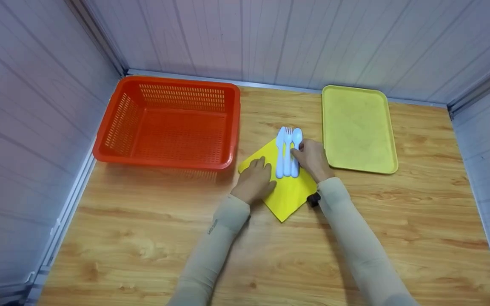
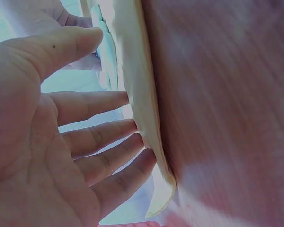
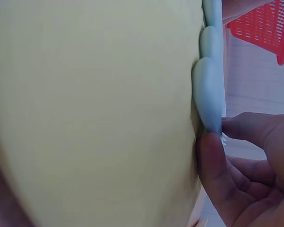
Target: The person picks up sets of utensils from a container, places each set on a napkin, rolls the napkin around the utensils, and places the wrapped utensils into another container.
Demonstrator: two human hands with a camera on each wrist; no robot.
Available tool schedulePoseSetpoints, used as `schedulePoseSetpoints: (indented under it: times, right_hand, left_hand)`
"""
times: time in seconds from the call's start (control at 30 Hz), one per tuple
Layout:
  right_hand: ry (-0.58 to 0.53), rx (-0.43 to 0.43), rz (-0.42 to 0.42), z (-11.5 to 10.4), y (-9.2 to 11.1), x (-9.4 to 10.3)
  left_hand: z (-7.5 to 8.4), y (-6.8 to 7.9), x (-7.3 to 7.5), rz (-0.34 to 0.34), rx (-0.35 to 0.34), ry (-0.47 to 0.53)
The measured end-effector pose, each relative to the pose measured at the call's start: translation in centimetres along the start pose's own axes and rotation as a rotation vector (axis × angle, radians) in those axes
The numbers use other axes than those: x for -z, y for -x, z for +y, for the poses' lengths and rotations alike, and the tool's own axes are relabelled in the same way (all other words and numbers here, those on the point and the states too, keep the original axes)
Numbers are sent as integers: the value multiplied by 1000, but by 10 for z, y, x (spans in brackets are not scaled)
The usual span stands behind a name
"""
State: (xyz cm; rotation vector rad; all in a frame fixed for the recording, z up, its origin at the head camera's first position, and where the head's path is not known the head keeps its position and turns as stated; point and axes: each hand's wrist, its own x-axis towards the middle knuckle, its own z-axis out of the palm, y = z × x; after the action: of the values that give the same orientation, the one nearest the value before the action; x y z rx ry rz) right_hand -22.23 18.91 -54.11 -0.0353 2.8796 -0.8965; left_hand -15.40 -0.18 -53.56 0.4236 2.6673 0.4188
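Note:
A yellow napkin (image 1: 285, 197) lies turned cornerwise on the wooden table. On it, side by side, are a white plastic knife (image 1: 280, 148), a fork (image 1: 287, 159) and a spoon (image 1: 297, 135), heads pointing away from me. My right hand (image 1: 313, 157) pinches the spoon's handle from the right, thumb and index finger at its edges in the right wrist view. Left of the cutlery, my left hand (image 1: 253, 180) rests its spread fingertips (image 2: 149, 156) on the napkin's left part, holding nothing.
A red plastic basket (image 1: 164, 163) with slotted sides stands at the back left. At the back right lies a yellow tray (image 1: 359, 127). Pale wall panels (image 1: 262, 38) enclose the table (image 1: 151, 238) at the back and both sides.

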Motion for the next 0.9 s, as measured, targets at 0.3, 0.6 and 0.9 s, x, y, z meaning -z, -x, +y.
schedulePoseSetpoints:
  times: [0.3, 0.6, 0.9]
  right_hand:
    - [10, -5, 3, 1, -1, -1]
    - [7, 25, -7, 2, 2, 1]
    - [139, 125, -62, 0, 34, 17]
  left_hand:
    - [0, 1, -1, -7, 6, 9]
    - [-2, 4, 2, -36, 15, 52]
    - [-9, 26, 2, 5, -114, -31]
